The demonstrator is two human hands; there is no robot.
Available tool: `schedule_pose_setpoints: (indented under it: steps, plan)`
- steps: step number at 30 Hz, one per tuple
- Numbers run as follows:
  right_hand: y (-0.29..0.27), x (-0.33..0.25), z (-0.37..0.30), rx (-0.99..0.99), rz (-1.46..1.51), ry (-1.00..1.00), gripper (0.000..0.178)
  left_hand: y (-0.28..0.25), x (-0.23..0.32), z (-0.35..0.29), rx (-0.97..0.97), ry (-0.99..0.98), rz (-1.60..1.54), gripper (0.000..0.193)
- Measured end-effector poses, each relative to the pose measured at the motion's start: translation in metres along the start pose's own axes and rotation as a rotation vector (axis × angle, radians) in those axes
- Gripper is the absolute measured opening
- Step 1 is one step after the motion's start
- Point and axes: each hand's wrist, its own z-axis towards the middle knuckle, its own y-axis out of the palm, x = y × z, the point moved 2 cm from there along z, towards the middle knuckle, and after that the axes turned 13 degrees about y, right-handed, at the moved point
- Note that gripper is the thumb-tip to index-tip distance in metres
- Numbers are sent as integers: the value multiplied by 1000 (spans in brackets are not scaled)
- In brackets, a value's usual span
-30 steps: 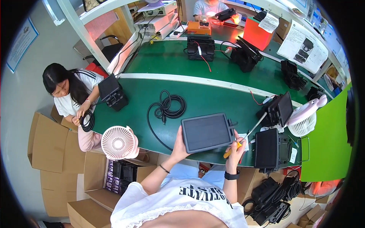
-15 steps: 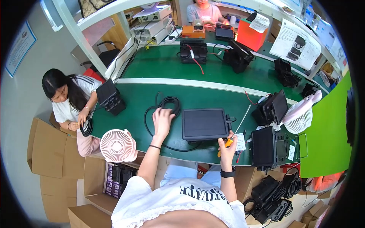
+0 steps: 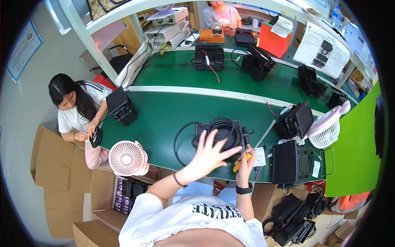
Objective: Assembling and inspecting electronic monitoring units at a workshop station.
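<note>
A flat black rectangular device (image 3: 238, 140) lies on the green table (image 3: 164, 119) in front of me. On top of it rests a coil of black cable (image 3: 220, 129), with a loop trailing off to the left. My left hand (image 3: 207, 154) is spread flat, fingers apart, over the coil and the device's near edge. My right hand (image 3: 245, 160) sits at the table's front edge, closed around a yellow-handled screwdriver (image 3: 240, 162). A dark watch is on that wrist.
Two more black devices (image 3: 290, 162) stand to the right beside a pink-and-white fan (image 3: 327, 127). Another white fan (image 3: 126, 158) is at the front left. A seated person (image 3: 78, 109) handles cable at the left end. Cardboard boxes (image 3: 53, 164) surround my seat.
The black device, held up in both hands a second ago, now lies on the table. My left hand fetched the cable coil from the left and laid it on the device.
</note>
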Motion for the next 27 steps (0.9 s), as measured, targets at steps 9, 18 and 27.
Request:
schedule_pose_setpoints:
  steps: [9,18,27]
  plan:
    - [-15,32,-2,70,-65,-65,17,24,-72,29,297,-184,266,62]
    - [-10,34,-6,26,-83,-50,21,42,-248,-14,63,-869,861,53]
    - [-21,26,-3,-70,-394,44,14,29,-210,45,338,-516,655,47]
